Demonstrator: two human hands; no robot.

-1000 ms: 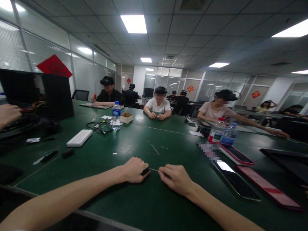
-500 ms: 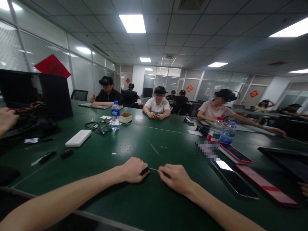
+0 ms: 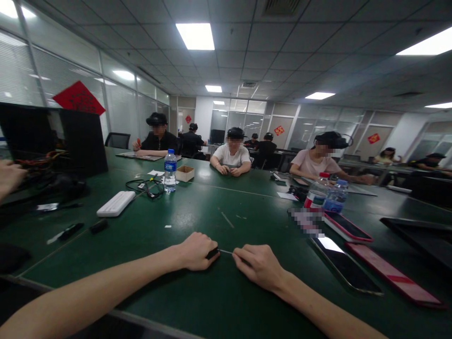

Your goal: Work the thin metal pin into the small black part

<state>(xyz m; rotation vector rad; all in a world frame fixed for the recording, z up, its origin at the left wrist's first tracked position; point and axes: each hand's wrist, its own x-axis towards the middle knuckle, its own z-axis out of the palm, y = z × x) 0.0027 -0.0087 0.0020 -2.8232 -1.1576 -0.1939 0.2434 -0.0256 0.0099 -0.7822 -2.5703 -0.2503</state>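
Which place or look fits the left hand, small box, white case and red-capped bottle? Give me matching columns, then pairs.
1. left hand
2. small box
3. white case
4. red-capped bottle

A. just left of the black cable
B. beige, open-topped
C. near the pink-edged phone
D. closed around a black object

Pairs: 1-D; 2-B; 3-A; 4-C

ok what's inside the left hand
In the left hand, the end of a black piece shows, with a thin rod running from it to the right hand. Anything further inside is covered by the closed grip.
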